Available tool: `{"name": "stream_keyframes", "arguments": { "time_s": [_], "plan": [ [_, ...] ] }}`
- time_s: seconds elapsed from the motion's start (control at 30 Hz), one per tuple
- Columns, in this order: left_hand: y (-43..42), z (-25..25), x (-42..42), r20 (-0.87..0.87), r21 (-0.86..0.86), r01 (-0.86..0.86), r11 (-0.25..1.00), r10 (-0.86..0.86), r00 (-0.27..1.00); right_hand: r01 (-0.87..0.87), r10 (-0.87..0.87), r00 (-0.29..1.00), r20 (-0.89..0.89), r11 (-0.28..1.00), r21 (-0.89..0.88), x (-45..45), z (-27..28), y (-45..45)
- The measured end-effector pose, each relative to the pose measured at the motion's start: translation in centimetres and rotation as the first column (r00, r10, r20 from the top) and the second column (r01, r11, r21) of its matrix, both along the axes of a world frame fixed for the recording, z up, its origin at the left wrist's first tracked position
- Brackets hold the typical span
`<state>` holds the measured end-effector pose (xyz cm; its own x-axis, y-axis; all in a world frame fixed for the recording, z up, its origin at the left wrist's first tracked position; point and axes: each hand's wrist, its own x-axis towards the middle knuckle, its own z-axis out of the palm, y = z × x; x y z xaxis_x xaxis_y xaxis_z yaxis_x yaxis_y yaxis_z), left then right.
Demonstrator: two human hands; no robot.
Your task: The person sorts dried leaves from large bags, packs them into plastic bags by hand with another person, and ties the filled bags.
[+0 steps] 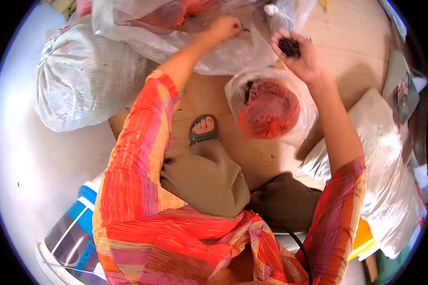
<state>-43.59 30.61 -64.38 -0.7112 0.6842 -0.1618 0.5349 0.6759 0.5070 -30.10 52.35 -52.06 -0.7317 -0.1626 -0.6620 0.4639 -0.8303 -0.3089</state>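
Note:
My right hand (305,58) is raised palm up at the upper right, with a clump of small dark pieces (289,47) lying in its palm and the fingers curled around it. My left hand (226,27) is closed over a large clear plastic bag (223,59) at the top; what its fingers hold, if anything, is too small to tell. Between my arms and below my right hand stands a red plastic bag (271,111) inside a whitish one, with some dark material at its upper left.
A big stuffed whitish sack (88,76) stands at the left. Another pale sack (385,161) leans at the right. A blue and white bucket (73,228) is at the lower left, and something yellow (363,237) shows at the lower right. My sandalled foot (203,128) rests on brown board.

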Motion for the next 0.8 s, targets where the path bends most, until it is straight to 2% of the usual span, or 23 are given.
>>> {"name": "stream_keyframes", "arguments": {
  "time_s": [0.07,0.1,0.13,0.2,0.27,0.33,0.37,0.4,0.43,0.5,0.53,0.57,0.6,0.63,0.67,0.7,0.77,0.8],
  "plan": [
    [0.3,4.7,1.1,-0.004,0.231,-0.067,0.971,0.069,0.998,0.016,-0.016,1.0,-0.015,1.0,-0.025,0.1,0.2,-0.1],
    [0.9,7.7,1.9,0.142,0.273,-0.145,0.951,0.11,0.984,-0.001,-0.002,0.999,-0.05,0.998,-0.055,0.6,0.2,-0.2],
    [1.4,9.9,2.6,0.201,0.299,-0.191,0.935,0.134,0.97,0.012,-0.014,0.999,-0.045,0.998,-0.055,1.0,0.1,-0.3],
    [4.3,18.7,7.8,-0.062,0.628,0.021,0.778,0.023,0.998,-0.017,0.016,0.999,-0.03,1.0,-0.026,1.2,0.3,-0.5],
    [4.8,19.6,8.6,-0.255,0.476,0.307,0.824,-0.205,0.945,-0.01,0.01,1.0,-0.025,1.0,0.004,1.4,1.1,-1.2],
    [4.9,19.0,9.7,-0.281,0.444,0.362,0.82,-0.256,0.925,-0.007,0.008,1.0,-0.022,0.999,0.042,1.8,0.7,-0.8],
    [5.0,18.7,10.3,-0.306,0.413,0.415,0.811,-0.306,0.902,-0.116,0.074,0.979,-0.188,0.968,-0.224,2.2,-0.6,0.2],
    [5.2,18.8,11.2,-0.291,0.434,0.388,0.813,-0.282,0.914,-0.256,0.089,0.929,-0.36,0.856,-0.448,2.5,-0.4,0.5],
    [5.1,19.1,11.7,-0.294,0.436,0.393,0.81,-0.284,0.913,-0.254,0.087,0.928,-0.362,0.859,-0.444,2.8,-0.3,0.7],
    [4.4,20.0,12.5,-0.215,0.513,0.291,0.808,-0.207,0.954,-0.088,0.075,0.985,-0.155,0.993,-0.079,3.6,0.6,0.1],
    [3.6,20.4,12.9,-0.219,0.51,0.284,0.812,-0.197,0.956,0.017,-0.016,1.0,-0.024,1.0,0.026,4.3,3.2,-0.9],
    [2.4,20.6,13.3,-0.086,0.502,0.109,0.858,-0.076,0.993,0.0,0.001,1.0,-0.025,1.0,0.02,4.9,3.3,-0.6],
    [1.1,20.7,13.8,0.048,0.469,-0.073,0.88,0.057,0.997,-0.012,0.005,0.999,-0.049,0.991,-0.134,5.6,2.9,0.3],
    [-0.2,20.4,14.1,0.138,0.113,-0.097,0.989,0.081,0.987,-0.027,0.007,0.997,-0.072,0.959,-0.283,5.8,3.9,0.0],
    [-1.3,19.7,14.3,0.218,-0.253,-0.077,0.964,0.134,0.967,0.003,-0.003,1.0,0.029,1.0,-0.01,6.3,4.9,-0.6],
    [-2.7,17.5,15.3,0.219,-0.253,-0.093,0.963,0.151,0.964,-0.014,0.014,0.999,0.03,1.0,-0.011,6.1,4.9,-1.0],
    [-5.2,11.8,18.5,0.289,-0.329,-0.079,0.941,0.18,0.94,-0.031,0.036,0.999,0.032,0.988,-0.153,6.1,4.8,-1.5],
    [-5.4,10.4,19.5,0.294,-0.326,-0.089,0.941,0.19,0.937,-0.042,0.048,0.998,0.037,0.988,-0.149,5.8,4.7,-1.9]
  ]
}}
